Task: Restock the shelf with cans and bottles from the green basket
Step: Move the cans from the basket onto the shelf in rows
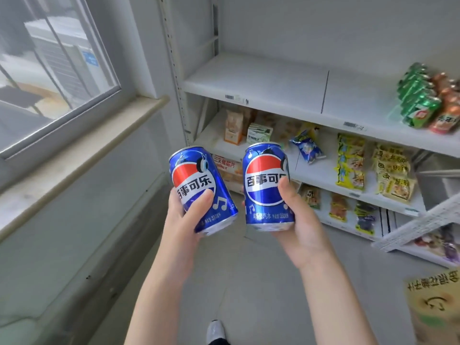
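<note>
Gripping left can point(199, 181) and right can point(265, 188), left hand point(180, 220) and right hand point(302, 225), fingers mostly hidden behind.

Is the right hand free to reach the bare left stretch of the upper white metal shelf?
Probably yes: the right hand grips a blue cola can short of the white metal shelf, whose left stretch is bare; the green and orange cans stand far right.
</note>
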